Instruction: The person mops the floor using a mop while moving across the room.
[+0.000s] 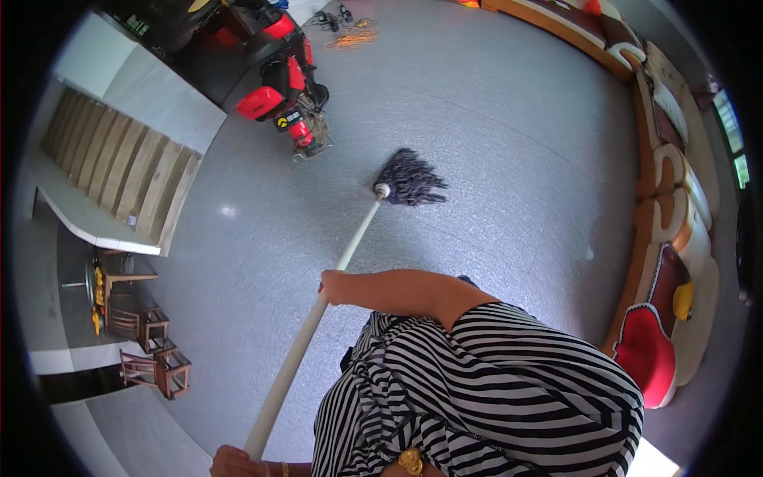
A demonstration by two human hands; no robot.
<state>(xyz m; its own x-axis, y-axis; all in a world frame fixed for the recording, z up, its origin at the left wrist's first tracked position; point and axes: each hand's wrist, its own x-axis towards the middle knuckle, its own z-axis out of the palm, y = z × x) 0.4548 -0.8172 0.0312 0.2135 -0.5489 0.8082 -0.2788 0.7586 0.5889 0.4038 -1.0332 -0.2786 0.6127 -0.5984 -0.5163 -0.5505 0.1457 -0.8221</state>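
A mop (298, 350) with a long pale handle runs diagonally up from the lower left. Its dark, stringy head (409, 179) lies spread on the grey floor, joined to the handle by a white collar. My right hand (334, 287), its bare arm reaching across from a striped sleeve, is wrapped round the middle of the handle. Lower down, near the handle's upper end, my left hand (234, 462) grips it too; a bracelet shows at that wrist. Part of this hand is cut off by the picture's lower edge.
A red and black scooter (290, 95) stands beyond the mop head, to the left. Orange cord (354, 36) lies behind it. Stairs (119, 163) and wooden chairs (163, 366) are at left. A long wooden sofa (648, 175) with cushions lines the right side.
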